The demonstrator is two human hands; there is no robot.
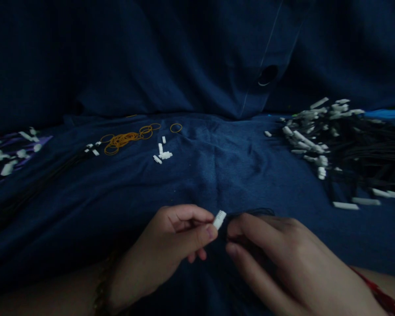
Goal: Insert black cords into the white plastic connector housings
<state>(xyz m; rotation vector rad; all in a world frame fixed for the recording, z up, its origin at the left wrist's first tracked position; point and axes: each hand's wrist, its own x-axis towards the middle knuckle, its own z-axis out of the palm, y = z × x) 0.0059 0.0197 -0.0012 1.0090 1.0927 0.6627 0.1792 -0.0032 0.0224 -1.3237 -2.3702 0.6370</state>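
Connector housing, white, one (pixel 219 220): between the two hands, above the blue cloth (pixel 197 180), tilted, slotted end up and outward. Judged very light, of stiff, smooth plastic; small enough to slip or turn under loose pressure; the fine ribs at the slotted end probably the weakest part. Best hold: thumb and forefinger on opposite sides of the plain lower body, slots uncovered.

Left hand (pixel 171 245): thumb and forefinger clamped on the housing in that manner.

Right hand (pixel 286 250): fingers curled, thumb tip near forefinger, just beside the housing; whether anything is pinched, cannot tell, too dark.

Black wires (pixel 265 211), thin, several: behind the right fingers; judged light, limp, easily bent, best taken close to an end.

Nearby: loose white connectors (pixel 165 155), small group; orange rubber bands (pixel 123 140), heaped, presumably soft and stretchy.
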